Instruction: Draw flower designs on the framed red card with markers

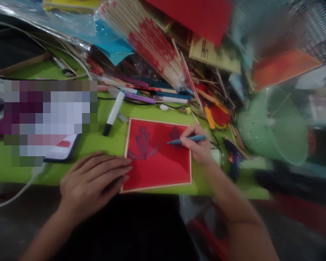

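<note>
A red card (160,165) with a thin wooden border lies on the green table (97,145). Purple flower drawings show on its upper half. My right hand (197,145) is closed on a teal pen (187,139), whose tip touches the right-hand drawing. My left hand (93,179) lies flat with fingers stretched out, its fingertips resting on the card's left edge.
A white marker with a black cap (113,113) lies left of the card. Pens, wooden sticks and coloured paper are piled along the back. A green basket (271,127) lies at the right, a glue gun (233,156) beside it. A phone (62,148) lies at the left.
</note>
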Demonstrator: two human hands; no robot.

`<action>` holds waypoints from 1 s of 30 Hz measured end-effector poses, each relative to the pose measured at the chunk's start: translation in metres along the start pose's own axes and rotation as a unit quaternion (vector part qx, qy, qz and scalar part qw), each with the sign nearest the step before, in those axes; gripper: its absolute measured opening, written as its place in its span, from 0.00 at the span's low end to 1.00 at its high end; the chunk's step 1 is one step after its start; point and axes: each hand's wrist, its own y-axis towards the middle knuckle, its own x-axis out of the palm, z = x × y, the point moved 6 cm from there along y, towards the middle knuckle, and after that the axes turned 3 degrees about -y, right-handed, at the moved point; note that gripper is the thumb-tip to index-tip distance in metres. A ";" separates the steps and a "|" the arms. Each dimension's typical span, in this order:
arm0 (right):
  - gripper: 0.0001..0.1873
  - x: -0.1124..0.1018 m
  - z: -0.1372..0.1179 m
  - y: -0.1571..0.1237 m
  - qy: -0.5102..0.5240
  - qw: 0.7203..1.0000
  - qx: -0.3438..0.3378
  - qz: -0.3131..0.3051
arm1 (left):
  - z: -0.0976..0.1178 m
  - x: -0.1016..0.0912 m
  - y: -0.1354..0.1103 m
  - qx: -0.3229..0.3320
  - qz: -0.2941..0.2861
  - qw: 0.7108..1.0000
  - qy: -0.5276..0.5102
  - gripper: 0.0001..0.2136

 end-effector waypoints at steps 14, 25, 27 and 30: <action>0.09 -0.002 0.005 -0.002 -0.001 1.000 0.004 -0.007 | -0.001 0.000 -0.001 0.000 -0.006 1.000 -0.003 0.09; 0.08 -0.001 0.003 -0.002 0.007 1.000 0.001 -0.011 | 0.000 -0.001 -0.001 0.005 -0.005 1.000 -0.004 0.09; 0.07 0.000 0.003 -0.002 0.008 1.000 0.001 -0.010 | 0.000 -0.001 -0.001 0.007 -0.005 1.000 -0.003 0.09; 0.07 -0.001 0.002 -0.001 0.006 1.000 -0.001 -0.005 | 0.000 -0.001 0.000 0.009 -0.004 1.000 -0.001 0.10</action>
